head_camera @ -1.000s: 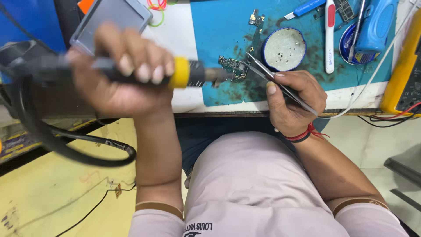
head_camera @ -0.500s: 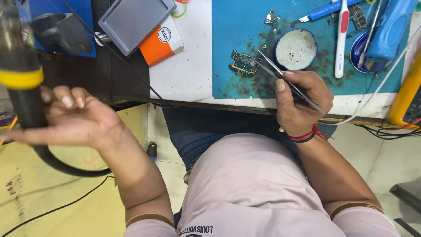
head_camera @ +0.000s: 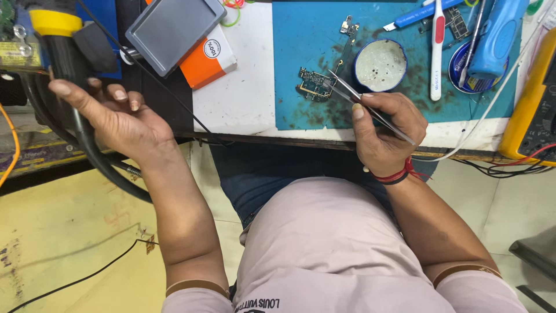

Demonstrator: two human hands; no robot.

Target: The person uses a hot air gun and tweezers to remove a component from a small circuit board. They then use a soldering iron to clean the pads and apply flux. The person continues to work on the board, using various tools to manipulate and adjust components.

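The right hand grips a pair of metal tweezers, thumb and fingers closed around the shaft. The tweezer tips rest on a small green circuit board that lies flat on the blue work mat, near the mat's lower left area. Whether the tips pinch a part on the board cannot be told.

The left hand is held out past the left edge of the bench, palm up, fingers loosely spread. Its fingertips touch the black handle of a hot-air tool with a yellow collar; the fingers are not wrapped around it. A thick black hose runs from the tool down under the wrist.

Around the board:
- A round blue tin of pale paste stands just right of the board, touching the tweezers' line.
- A white and red toothbrush lies upright on the mat — right of the tin.
- A blue-handled tool rests over a second tin at the far right.
- A yellow multimeter sits at the bench's right edge.
- A grey tablet-shaped device lies tilted over an orange box — left of the mat.
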